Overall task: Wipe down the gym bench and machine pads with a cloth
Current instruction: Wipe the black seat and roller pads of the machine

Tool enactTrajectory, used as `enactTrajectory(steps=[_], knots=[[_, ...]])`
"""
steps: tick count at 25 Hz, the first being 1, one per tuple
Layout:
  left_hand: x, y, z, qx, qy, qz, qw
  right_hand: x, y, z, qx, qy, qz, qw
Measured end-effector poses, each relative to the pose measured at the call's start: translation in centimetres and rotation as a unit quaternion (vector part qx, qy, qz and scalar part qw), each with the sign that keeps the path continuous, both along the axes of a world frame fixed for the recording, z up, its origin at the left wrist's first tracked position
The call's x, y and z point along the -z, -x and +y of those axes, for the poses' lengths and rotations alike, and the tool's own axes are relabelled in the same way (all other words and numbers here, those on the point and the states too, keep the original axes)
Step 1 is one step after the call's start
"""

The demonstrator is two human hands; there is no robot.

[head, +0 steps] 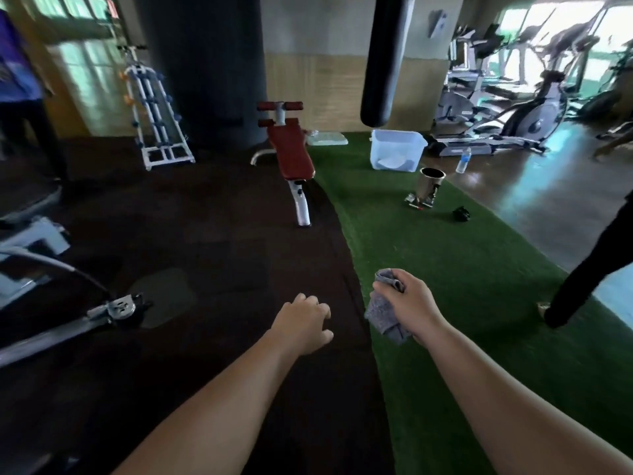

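A red padded sit-up bench (pixel 290 150) with red roller pads (pixel 280 106) stands ahead on the dark rubber floor, well out of reach. My right hand (pixel 412 305) is closed around a bunched grey cloth (pixel 385 313), held in the air over the edge of the green turf. My left hand (pixel 303 323) hangs beside it with the fingers loosely curled and nothing in it. Both forearms stretch forward from the bottom of the view.
A black punching bag (pixel 385 60) hangs ahead. On the turf (pixel 462 269) stand a clear plastic tub (pixel 397 149), a metal bin (pixel 430 186) and a water bottle (pixel 463 160). Machine parts (pixel 51 303) at left, ellipticals (pixel 520 111) at right, a person's dark leg (pixel 589 265).
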State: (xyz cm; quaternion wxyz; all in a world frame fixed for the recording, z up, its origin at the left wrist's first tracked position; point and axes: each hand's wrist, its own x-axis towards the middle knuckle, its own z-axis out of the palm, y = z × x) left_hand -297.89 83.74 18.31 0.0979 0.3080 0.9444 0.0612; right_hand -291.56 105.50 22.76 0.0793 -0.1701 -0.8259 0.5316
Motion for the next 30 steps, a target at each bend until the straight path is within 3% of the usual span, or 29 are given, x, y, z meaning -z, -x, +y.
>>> enactTrajectory(steps=[10,18,30], knots=[[-0.7,22.8,-5.5,-0.205,-0.013,-0.004,0.979,-0.2,31.0,-4.9,-0.185,0.029,-0.023,0.982],[-0.3,35.7,-10.2,-0.413,-0.049,-0.004,0.91,-0.4,53.3,-11.7,-0.367,-0.003,-0.033,0.93],[0.1,39.7,-32.4,-0.61,-0.03,-0.019,0.791,1.2,64.7,-41.4,-0.597,0.0,-0.04,0.801]])
